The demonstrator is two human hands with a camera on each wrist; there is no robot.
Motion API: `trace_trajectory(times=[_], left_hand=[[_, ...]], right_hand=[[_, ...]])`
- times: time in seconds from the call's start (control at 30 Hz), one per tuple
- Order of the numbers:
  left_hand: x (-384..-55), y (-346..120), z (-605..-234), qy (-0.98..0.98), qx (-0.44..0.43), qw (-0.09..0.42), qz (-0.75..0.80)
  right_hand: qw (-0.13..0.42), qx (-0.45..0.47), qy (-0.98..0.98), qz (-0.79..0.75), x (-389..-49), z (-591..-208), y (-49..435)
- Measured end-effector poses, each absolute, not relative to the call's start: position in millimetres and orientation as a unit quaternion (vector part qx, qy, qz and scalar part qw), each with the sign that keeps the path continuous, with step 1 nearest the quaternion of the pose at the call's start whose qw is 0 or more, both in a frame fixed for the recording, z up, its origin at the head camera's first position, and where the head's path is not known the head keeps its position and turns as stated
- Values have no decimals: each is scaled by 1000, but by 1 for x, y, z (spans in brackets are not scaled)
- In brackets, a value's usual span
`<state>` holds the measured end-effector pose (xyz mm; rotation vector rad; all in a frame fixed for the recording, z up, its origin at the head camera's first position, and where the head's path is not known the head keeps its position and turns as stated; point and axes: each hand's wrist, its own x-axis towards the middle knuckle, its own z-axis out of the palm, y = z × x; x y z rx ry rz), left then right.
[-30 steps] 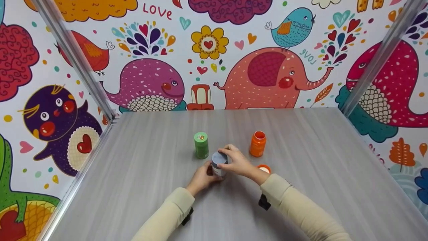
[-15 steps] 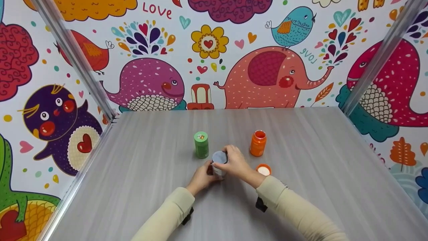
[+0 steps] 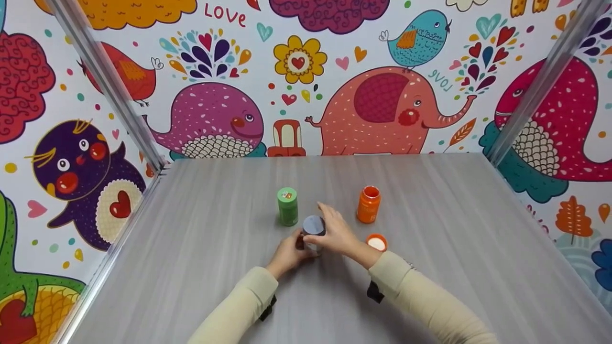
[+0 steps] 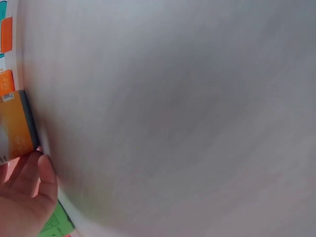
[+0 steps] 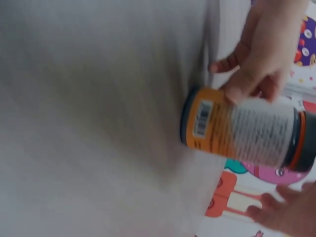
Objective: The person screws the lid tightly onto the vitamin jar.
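A bottle with a grey lid (image 3: 313,225) stands upright on the table in front of me. Its orange-and-white label (image 5: 232,123) with a barcode faces the right wrist camera. My left hand (image 3: 288,254) grips its lower part, thumb on the near side. Beside the lid is my right hand (image 3: 338,234), thumb at the near edge and fingers straightened out, away from the far side. In the right wrist view, the right hand's fingers (image 5: 284,210) are spread apart from the bottle. The left wrist view catches the bottle (image 4: 17,126) and left hand (image 4: 24,192) only at its edge.
Behind the held bottle, slightly left, stands a green bottle (image 3: 288,208). An orange bottle (image 3: 368,205) with an uncovered mouth stands back right. Its matching orange cap (image 3: 377,242) lies inside-up near my right wrist. Printed wall panels (image 3: 296,110) border the grey table (image 3: 215,229).
My right hand's fingers have moved off the lid's top and far side and straightened, with the thumb still at its near edge. The left hand and bottle have stayed in place.
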<state>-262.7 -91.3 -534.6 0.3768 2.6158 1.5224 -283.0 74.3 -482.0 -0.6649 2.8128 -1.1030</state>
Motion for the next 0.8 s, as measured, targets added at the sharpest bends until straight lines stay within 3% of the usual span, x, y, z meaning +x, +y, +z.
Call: trace_trajectory(times=[0.17,0.33,0.5,0.8], left_hand=[[-264,-91,-536,856,119,51,500],[-265,-91,-537,851,121,54,508],[-266,-91,-538,850,117,59,511],[-265,-89,-537,848,120,56,513]], right_hand=[[32,-347,872,-345,-291,-471,89],[78,-428,847,-307,-298,-457,95],[97,-459,846,-254,-302,-451,95],[71,-449,862,-224,-302,-452,93]])
